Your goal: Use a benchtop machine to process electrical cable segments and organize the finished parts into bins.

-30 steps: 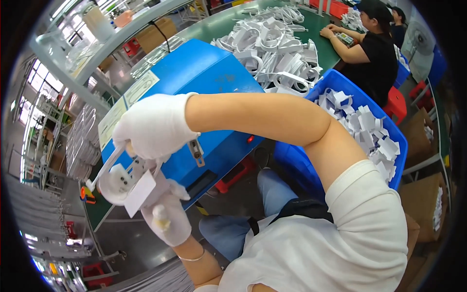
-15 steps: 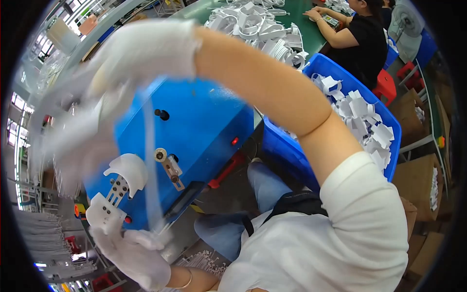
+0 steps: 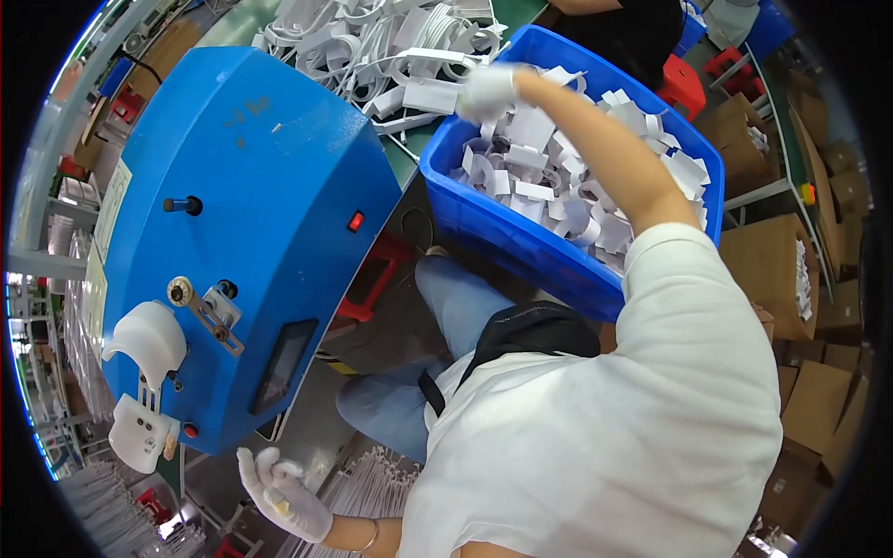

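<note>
My right hand (image 3: 486, 93), in a white glove, reaches far out over the near rim of a blue bin (image 3: 521, 237). It is smeared by motion, and its fingers cannot be made out. It lies next to a pile of white coiled cables (image 3: 372, 60) with white paper sleeves. My left hand (image 3: 284, 498), also gloved, hovers below the near corner of a blue machine (image 3: 251, 177). Its fingers are apart and slightly bent, with nothing in them. The machine's white curved guide (image 3: 149, 342) and white lower plate (image 3: 141, 434) carry no cable.
White sleeved cable bundles (image 3: 605, 209) fill the blue bin. A red switch (image 3: 356, 221) and a black post (image 3: 183, 205) stick out of the machine. Cardboard boxes (image 3: 777, 270) and a red stool (image 3: 682, 86) stand at right. Another person (image 3: 642, 42) is partly visible at the top.
My right hand has swung from above the machine, at left, to the bin and pile at right. My left hand has drawn back from the white plate. The view has shifted.
</note>
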A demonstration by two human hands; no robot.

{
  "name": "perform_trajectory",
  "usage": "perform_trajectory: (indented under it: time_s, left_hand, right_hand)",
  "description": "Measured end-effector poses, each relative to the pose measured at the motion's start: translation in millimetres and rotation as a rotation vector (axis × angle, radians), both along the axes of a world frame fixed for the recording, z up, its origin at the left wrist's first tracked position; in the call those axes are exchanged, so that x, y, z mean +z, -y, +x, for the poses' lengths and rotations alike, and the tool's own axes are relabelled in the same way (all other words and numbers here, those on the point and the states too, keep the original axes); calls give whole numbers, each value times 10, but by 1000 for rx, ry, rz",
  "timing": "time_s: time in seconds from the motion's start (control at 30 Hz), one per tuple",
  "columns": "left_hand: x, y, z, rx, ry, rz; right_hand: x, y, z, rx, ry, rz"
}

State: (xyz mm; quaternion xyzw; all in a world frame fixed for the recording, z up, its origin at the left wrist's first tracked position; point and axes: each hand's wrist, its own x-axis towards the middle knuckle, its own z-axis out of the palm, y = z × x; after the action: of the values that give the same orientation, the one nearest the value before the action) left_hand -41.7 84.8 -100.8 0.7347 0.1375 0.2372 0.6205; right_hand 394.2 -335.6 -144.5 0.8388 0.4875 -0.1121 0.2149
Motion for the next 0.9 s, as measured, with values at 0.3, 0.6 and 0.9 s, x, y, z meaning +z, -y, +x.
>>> perform_trajectory:
  time_s: [0.3, 0.6, 0.9]
  left_hand:
    - [175, 256, 247, -131, -7, 2]
    - [624, 743, 824, -276, 272, 384]
    - [1032, 879, 1096, -718, 652, 896]
  right_hand:
    - [-1032, 906, -690, -1012, 7, 363]
    - [743, 378, -693, -758, -625, 1070]
    - [1170, -1649, -1997, -273, -1660, 629]
